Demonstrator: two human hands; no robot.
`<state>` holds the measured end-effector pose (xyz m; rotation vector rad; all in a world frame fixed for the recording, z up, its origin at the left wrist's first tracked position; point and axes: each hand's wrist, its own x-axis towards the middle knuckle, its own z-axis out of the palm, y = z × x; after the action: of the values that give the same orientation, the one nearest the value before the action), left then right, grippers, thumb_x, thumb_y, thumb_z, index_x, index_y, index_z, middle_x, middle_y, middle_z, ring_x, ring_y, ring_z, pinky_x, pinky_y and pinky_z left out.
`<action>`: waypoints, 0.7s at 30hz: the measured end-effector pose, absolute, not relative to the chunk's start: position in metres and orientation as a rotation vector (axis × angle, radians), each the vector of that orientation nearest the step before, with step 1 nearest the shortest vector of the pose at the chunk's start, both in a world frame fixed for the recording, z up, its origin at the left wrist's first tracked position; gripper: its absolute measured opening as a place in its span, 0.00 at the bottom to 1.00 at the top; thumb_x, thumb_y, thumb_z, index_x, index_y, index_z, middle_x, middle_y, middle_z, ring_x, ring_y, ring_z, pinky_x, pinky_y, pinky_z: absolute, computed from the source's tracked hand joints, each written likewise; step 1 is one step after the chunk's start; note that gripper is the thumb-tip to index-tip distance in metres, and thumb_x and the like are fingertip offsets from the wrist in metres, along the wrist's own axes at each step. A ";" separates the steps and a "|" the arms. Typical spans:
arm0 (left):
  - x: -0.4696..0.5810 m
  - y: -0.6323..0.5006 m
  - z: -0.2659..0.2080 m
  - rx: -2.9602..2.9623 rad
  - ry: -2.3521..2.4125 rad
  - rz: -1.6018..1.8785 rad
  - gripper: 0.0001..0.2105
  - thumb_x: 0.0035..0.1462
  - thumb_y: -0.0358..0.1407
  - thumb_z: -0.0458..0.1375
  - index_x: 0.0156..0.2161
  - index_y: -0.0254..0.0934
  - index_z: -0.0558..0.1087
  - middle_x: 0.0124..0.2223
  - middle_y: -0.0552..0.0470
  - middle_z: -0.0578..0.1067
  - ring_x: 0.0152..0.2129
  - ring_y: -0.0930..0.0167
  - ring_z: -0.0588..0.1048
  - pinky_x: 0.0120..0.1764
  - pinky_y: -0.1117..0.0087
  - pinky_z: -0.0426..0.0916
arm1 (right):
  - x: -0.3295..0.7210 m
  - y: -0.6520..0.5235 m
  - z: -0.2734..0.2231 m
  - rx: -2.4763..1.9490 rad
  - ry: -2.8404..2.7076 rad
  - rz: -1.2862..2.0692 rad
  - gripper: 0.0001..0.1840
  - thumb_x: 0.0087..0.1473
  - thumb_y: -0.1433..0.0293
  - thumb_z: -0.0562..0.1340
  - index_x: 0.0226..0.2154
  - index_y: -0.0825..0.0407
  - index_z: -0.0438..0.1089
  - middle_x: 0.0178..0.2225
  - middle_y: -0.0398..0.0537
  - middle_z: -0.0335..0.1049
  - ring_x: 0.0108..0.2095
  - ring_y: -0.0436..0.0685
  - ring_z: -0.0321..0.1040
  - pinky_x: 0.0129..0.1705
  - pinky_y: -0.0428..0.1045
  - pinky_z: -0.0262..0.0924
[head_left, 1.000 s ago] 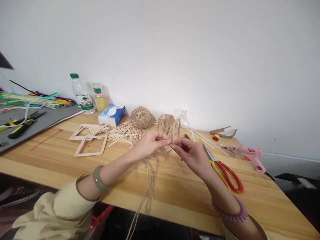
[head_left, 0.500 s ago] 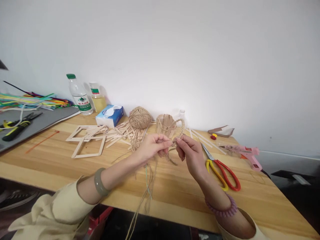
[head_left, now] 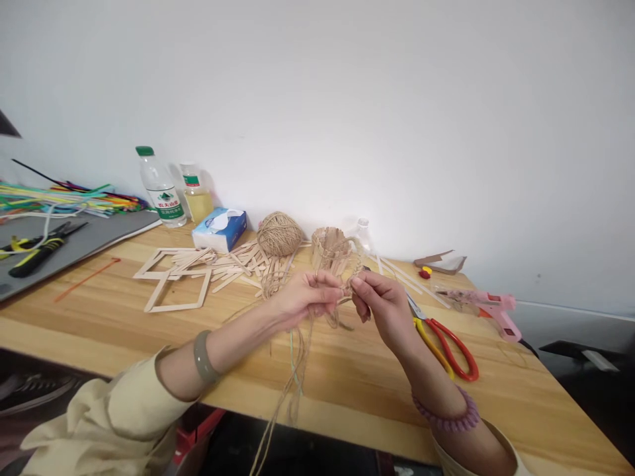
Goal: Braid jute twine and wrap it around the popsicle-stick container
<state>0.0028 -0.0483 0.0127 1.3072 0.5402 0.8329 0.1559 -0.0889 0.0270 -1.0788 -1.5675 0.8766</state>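
Between my two hands, above the middle of the table, is a braided twine cord (head_left: 358, 254) whose upper part curves up and back. My left hand (head_left: 315, 295) pinches its strands, thumb against fingers. Close beside it, my right hand (head_left: 374, 297) pinches the braid from the right. Loose twine strands (head_left: 278, 410) trail from below my left hand over the table's front edge. Behind my hands stands a small cup made of wooden sticks (head_left: 330, 246), with a braided rim. A ball of twine (head_left: 280, 233) sits left of the cup.
Scissors (head_left: 446, 347) lie right of my right hand, with a pink glue gun (head_left: 493, 307) beyond. Left are loose craft sticks (head_left: 243, 261), stick frames (head_left: 173, 307), a tissue pack (head_left: 221, 228), a water bottle (head_left: 163, 195) and pliers (head_left: 42, 254). Pipe cleaners (head_left: 74, 198) lie far left.
My hands have shifted slightly, the right one a little lower and to the right. The fingers of my left hand have straightened somewhat. Both still pinch the cord.
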 end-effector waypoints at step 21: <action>0.002 -0.047 -0.011 3.297 0.952 1.352 0.14 0.59 0.29 0.43 0.47 0.28 0.65 0.36 0.42 0.73 0.32 0.68 0.71 0.29 0.70 0.64 | 0.148 -0.075 0.012 -1.120 -1.309 1.037 0.17 0.46 0.58 0.60 0.19 0.54 0.62 0.18 0.40 0.56 0.19 0.46 0.53 0.20 0.43 0.52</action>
<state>0.0021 -0.0470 -0.0113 3.2972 0.9523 1.3518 0.1475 -0.0751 0.0118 -1.1202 -1.3094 1.0369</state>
